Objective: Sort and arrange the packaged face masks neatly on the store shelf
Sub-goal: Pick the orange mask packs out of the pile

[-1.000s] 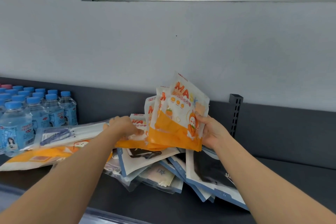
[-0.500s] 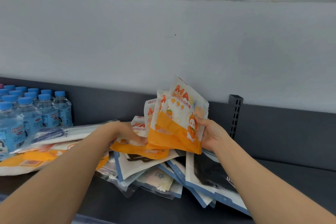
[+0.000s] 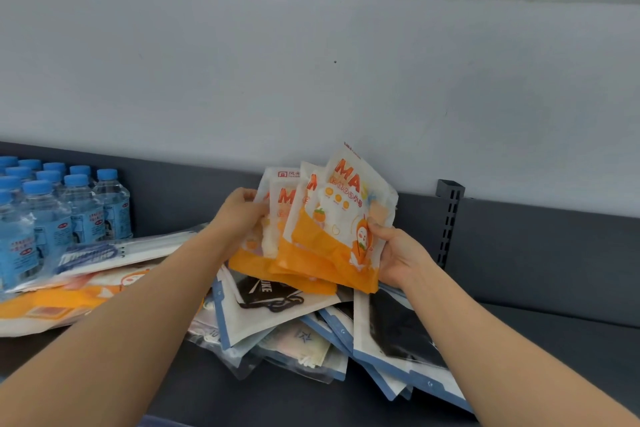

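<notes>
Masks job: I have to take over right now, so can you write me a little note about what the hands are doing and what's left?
Left hand: holding the left edge of the orange packs.
Right hand: gripping their right edge.
The orange packs are fanned out, lifted above the pile of blue-edged packs on the shelf.
More packs lie flat to the left, by the bottles.
Done: several orange packs gathered.
Left: square them up, set them down, then sort the pile and the left packs.
</notes>
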